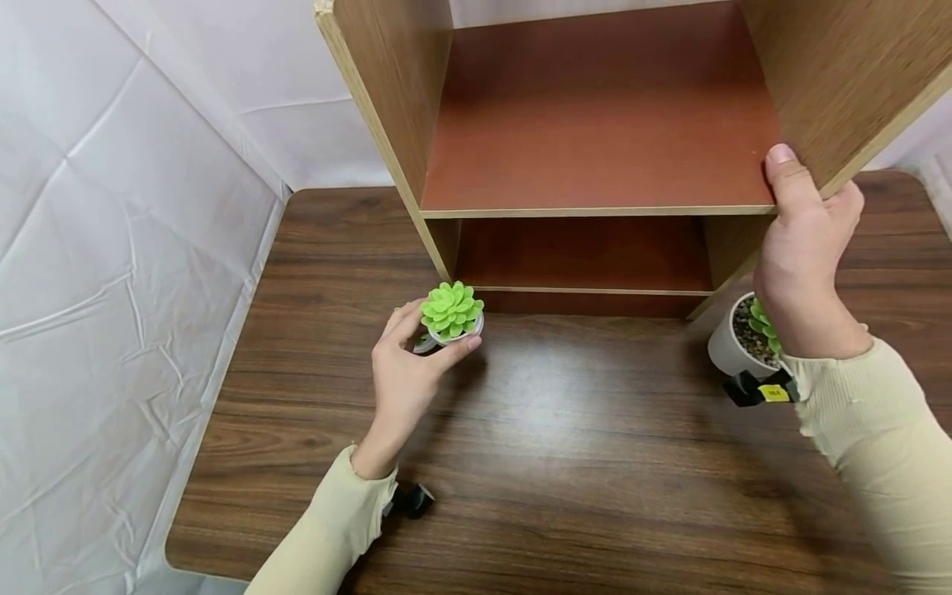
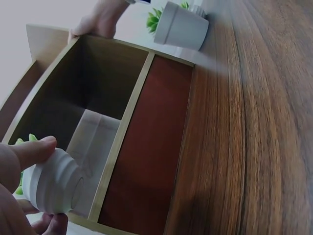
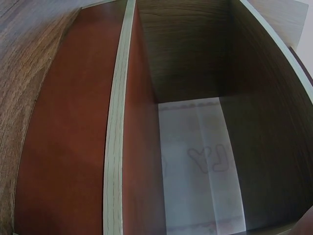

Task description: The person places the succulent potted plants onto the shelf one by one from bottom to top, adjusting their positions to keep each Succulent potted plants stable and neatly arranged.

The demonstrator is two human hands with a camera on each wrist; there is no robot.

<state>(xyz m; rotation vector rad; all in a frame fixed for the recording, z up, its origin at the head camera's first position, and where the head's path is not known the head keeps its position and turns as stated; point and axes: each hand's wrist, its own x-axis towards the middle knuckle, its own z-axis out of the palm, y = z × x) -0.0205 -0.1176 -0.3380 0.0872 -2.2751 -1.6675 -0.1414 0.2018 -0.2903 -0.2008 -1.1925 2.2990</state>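
Note:
My left hand (image 1: 405, 364) pinches a small potted succulent (image 1: 452, 310) with bright green leaves, beside the lower left corner of a wooden shelf unit (image 1: 602, 211). In the left wrist view its ribbed white pot (image 2: 55, 181) sits between thumb and fingers. Just behind it in the head view, part of another white rim (image 1: 425, 344) shows; whether the hand holds that too, I cannot tell. My right hand (image 1: 806, 240) grips the unit's right side panel, thumb on the inner side at the middle board. That hand's fingers are mostly hidden behind the panel.
Below my right wrist stands a larger white pot (image 1: 732, 347) with gravel and a green plant. A small ribbed pot (image 2: 197, 11) shows behind it in the left wrist view. The dark wooden table (image 1: 550, 471) meets white sheeting (image 1: 149, 273) at left and back.

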